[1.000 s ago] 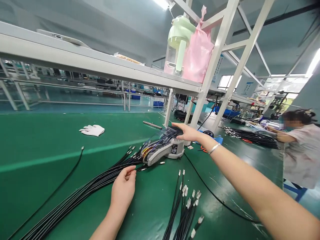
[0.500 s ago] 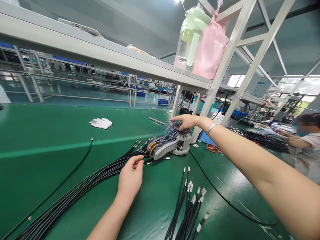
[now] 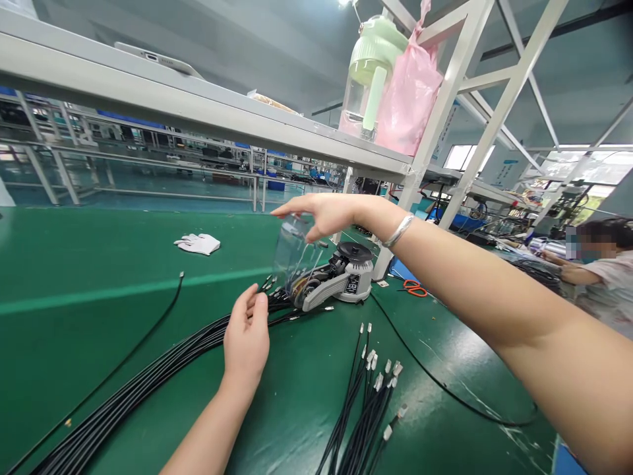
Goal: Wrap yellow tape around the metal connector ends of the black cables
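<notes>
A grey machine (image 3: pixel 349 284) with a round black disc on top stands on the green table (image 3: pixel 148 251). Its clear cover (image 3: pixel 291 254) is tilted up at the front. My right hand (image 3: pixel 321 214) grips the top of that cover, fingers stretched over it and thumb at its near side. My left hand (image 3: pixel 247 330) is beside the front of the machine, fingers apart, nothing seen in it, next to a long bundle of black cables (image 3: pixel 173 359). More black cables with metal ends (image 3: pixel 368 409) lie near the front.
A white glove (image 3: pixel 198 244) and a single cable (image 3: pixel 148 346) lie to the left. Orange scissors (image 3: pixel 414 288) are right of the machine. Above runs a shelf (image 3: pixel 222 122) holding a green-lidded jug (image 3: pixel 370 72) and a pink bag (image 3: pixel 410 99). A person (image 3: pixel 603 264) is at the far right.
The clear cover has swung up and forward off the disc with my right hand, which moved left. My left hand has shifted slightly left, its fingers spread wider.
</notes>
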Demonstrator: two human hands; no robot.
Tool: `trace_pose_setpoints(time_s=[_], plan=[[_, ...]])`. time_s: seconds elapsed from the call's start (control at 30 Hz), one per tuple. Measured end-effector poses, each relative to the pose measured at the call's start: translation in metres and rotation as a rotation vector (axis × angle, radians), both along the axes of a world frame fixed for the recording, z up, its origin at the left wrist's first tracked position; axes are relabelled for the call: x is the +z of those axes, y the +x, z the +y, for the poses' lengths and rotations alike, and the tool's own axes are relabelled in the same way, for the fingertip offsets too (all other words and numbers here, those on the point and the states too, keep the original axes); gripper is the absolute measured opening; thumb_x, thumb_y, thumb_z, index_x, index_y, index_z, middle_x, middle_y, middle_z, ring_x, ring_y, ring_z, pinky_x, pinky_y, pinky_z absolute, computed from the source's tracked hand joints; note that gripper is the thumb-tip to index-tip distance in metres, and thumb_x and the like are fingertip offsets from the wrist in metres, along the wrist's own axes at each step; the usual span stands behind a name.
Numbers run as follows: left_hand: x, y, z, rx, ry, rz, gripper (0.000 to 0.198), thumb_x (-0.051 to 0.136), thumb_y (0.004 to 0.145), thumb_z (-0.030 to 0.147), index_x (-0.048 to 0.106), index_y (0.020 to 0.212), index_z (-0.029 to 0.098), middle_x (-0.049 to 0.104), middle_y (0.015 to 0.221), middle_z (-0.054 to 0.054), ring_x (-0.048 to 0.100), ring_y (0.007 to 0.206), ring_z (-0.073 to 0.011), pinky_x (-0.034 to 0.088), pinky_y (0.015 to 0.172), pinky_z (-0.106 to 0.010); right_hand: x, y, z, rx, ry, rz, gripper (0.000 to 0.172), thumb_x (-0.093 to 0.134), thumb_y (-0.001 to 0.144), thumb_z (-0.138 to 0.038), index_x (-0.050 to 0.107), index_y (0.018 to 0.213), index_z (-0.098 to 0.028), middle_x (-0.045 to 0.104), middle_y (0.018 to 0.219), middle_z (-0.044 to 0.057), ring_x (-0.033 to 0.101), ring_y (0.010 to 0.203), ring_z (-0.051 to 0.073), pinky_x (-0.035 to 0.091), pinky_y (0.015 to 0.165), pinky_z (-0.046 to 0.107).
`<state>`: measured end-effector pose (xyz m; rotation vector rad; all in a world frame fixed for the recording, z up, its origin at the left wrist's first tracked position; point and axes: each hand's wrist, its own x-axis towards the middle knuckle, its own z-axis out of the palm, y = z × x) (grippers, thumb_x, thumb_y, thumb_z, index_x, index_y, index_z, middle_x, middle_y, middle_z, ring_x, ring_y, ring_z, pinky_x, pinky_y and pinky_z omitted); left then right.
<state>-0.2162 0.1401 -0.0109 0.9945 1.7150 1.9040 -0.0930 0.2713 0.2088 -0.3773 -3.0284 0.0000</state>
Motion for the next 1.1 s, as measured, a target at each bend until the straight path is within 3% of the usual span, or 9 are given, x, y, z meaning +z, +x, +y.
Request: trace_pose_setpoints(time_s=[0.17,0.3,0.37,0.43,0.5,0.57,0.73,0.93,1.1], plan=[[0.010,0.000,-0.005,0.047,0.178,-0.122,0.064,0.043,0.085,0.058,0.036,0.139,0.025,0.054,0.129,-0.010,0.054,0.115,-0.0219,0.049,0.090,-0.032,-0.012,-0.049,-0.040,0.175,0.045,-0.046,0.067,0.070,0.062,-0.011,0.055,0.125,-0.029,0.058,0.129,-0.001,0.050,0.119,0.023,0.044,0.094,0.031],[0.009,-0.003,-0.005,0.060,0.231,-0.179,0.060,0.040,0.086,0.059,0.039,0.137,0.028,0.056,0.128,-0.007,0.054,0.117,-0.0211,0.049,0.088,-0.028,-0.019,-0.058,-0.052,0.307,-0.065,0.033,0.051,0.070,0.068,-0.020,0.060,0.117,-0.030,0.057,0.129,-0.003,0.052,0.117,0.018,0.043,0.095,0.026],[0.010,-0.006,-0.004,0.063,0.262,-0.219,0.058,0.038,0.086,0.059,0.043,0.134,0.027,0.059,0.125,-0.007,0.056,0.115,-0.0205,0.048,0.089,-0.028,-0.024,-0.047,-0.045,0.245,-0.137,0.198,0.038,0.064,0.076,-0.026,0.062,0.113,-0.026,0.060,0.123,-0.001,0.057,0.109,0.015,0.044,0.093,0.026],[0.012,-0.009,-0.003,0.072,0.291,-0.312,0.059,0.035,0.086,0.060,0.045,0.132,0.024,0.061,0.121,-0.009,0.058,0.112,-0.0202,0.048,0.090,-0.030,-0.033,-0.029,-0.032,0.007,-0.169,0.355,0.025,0.055,0.083,-0.028,0.065,0.104,-0.020,0.067,0.111,0.002,0.062,0.097,0.014,0.046,0.088,0.028],[0.016,-0.013,-0.003,0.089,0.298,-0.456,0.061,0.031,0.085,0.063,0.049,0.128,0.023,0.063,0.118,-0.010,0.059,0.111,-0.0207,0.049,0.089,-0.032,-0.050,-0.009,-0.016,-0.264,-0.169,0.380,0.021,0.051,0.084,-0.027,0.067,0.094,-0.017,0.070,0.099,0.004,0.064,0.089,0.015,0.048,0.081,0.028],[0.019,-0.019,-0.003,0.115,0.290,-0.589,0.062,0.029,0.084,0.064,0.055,0.120,0.022,0.065,0.115,-0.010,0.060,0.110,-0.0211,0.048,0.089,-0.034,-0.072,0.008,-0.003,-0.348,-0.184,0.325,0.016,0.056,0.081,-0.024,0.069,0.086,-0.016,0.072,0.091,0.004,0.065,0.083,0.016,0.050,0.073,0.027],[0.023,-0.042,-0.004,0.167,0.274,-0.714,0.057,0.029,0.083,0.063,0.063,0.102,0.021,0.067,0.110,-0.010,0.062,0.107,-0.0218,0.048,0.090,-0.037,-0.111,0.019,0.006,-0.343,-0.212,0.200,0.018,0.061,0.077,-0.021,0.071,0.092,-0.021,0.073,0.090,0.002,0.067,0.080,0.015,0.051,0.070,0.025],[0.029,-0.076,-0.013,0.190,0.281,-0.754,0.041,0.036,0.084,0.053,0.064,0.080,0.022,0.069,0.099,-0.010,0.065,0.100,-0.0225,0.052,0.082,-0.036,-0.116,0.010,0.007,-0.274,-0.123,0.150,0.015,0.063,0.075,-0.019,0.071,0.087,-0.024,0.069,0.103,0.002,0.064,0.094,0.018,0.049,0.082,0.029],[0.033,-0.086,-0.014,0.314,0.335,-0.703,0.029,0.045,0.078,0.043,0.063,0.076,0.020,0.066,0.083,-0.007,0.065,0.084,-0.0181,0.052,0.078,-0.032,-0.129,0.008,-0.007,-0.260,0.008,0.207,0.005,0.064,0.077,-0.022,0.068,0.078,-0.021,0.066,0.103,0.005,0.059,0.100,0.020,0.045,0.092,0.035]])
